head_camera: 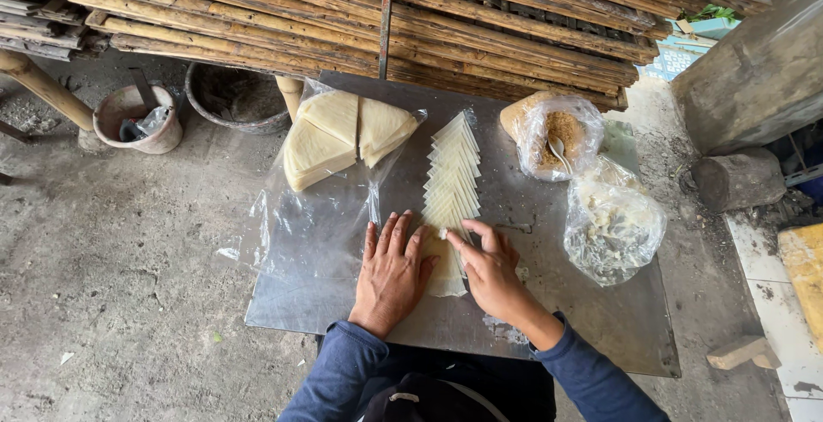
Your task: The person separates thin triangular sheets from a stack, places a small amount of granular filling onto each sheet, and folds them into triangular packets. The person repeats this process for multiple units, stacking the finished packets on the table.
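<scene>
A row of several pale dough wrappers (453,173) lies overlapped down the middle of a metal sheet (334,293). My left hand (393,269) rests flat on the sheet, its fingers spread and touching the left edge of the nearest wrapper (446,278). My right hand (489,268) presses the same wrapper from the right, with the forefinger and thumb pinching at its top. A stack of triangular wrappers (339,135) sits on clear plastic at the sheet's back left.
A clear bag of brown filling with a spoon (559,137) and a second bag of pale crumbs (610,226) stand at the right. Bamboo poles (360,10) lie stacked behind. Two buckets (137,117) sit on the concrete floor at left, and a wooden log (737,180) lies at right.
</scene>
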